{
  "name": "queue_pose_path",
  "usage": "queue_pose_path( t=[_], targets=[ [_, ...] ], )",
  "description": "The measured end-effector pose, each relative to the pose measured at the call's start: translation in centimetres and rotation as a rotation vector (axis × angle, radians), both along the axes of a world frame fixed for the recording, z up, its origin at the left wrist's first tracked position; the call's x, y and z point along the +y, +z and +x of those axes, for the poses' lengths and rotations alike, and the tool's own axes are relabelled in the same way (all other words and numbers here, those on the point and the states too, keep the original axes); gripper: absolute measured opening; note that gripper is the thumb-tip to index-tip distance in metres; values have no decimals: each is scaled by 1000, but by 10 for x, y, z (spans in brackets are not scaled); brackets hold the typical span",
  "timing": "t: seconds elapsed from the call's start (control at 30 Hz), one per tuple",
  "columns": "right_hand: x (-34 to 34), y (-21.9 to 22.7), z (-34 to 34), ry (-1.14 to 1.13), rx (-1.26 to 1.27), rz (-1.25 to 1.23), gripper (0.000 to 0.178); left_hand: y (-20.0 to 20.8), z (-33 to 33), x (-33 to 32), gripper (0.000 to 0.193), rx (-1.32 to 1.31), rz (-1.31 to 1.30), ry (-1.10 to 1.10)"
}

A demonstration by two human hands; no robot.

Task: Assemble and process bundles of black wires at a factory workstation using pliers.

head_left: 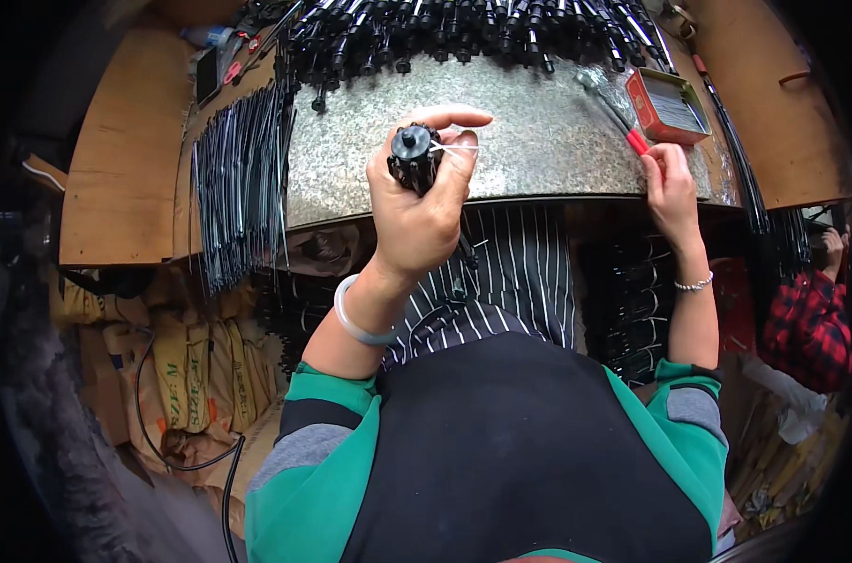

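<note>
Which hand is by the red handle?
The right hand, wearing the beaded bracelet; the left hand, wearing the plain bangle, holds a black bundle.

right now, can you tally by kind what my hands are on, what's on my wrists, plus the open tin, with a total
Black bundle with a white tie, in the left hand: 1
Red-handled tool, at the right hand: 1
White bangle: 1
Beaded bracelet: 1
Open red tin: 1
Total: 5
</note>
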State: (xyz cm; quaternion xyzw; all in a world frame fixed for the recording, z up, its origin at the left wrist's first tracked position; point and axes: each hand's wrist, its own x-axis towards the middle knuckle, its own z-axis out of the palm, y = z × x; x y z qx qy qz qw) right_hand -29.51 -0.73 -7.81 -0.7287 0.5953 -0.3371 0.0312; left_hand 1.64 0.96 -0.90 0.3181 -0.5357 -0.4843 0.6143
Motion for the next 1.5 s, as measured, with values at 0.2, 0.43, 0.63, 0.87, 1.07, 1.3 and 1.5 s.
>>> queue_pose_path(
  t=[0.2,0.43,0.63,0.87,1.07,1.3,1.5],
  targets=[
    [50,45,60,568,-1373,683,10,-6,5,-8,19,-130,-1,45],
    [56,109,94,347,140,-63,33,-7,3,-10,14,-46,111,94],
    [57,120,105,326,414,-293,32,-11,6,-12,17,-104,93,103],
    [58,110,98,463,315,-159,22,-11,12,-6,19,-90,53,-5],
    [65,94,93,884,-909,1502,50,-6,10,3,31,-32,-84,-63],
    [72,89,94,742,-236,282,43,-1,12,9,18,33,-71,-129],
    [70,108,96,679,-503,1007,42,-9,10,1,22,-84,-272,-68]
  ],
)
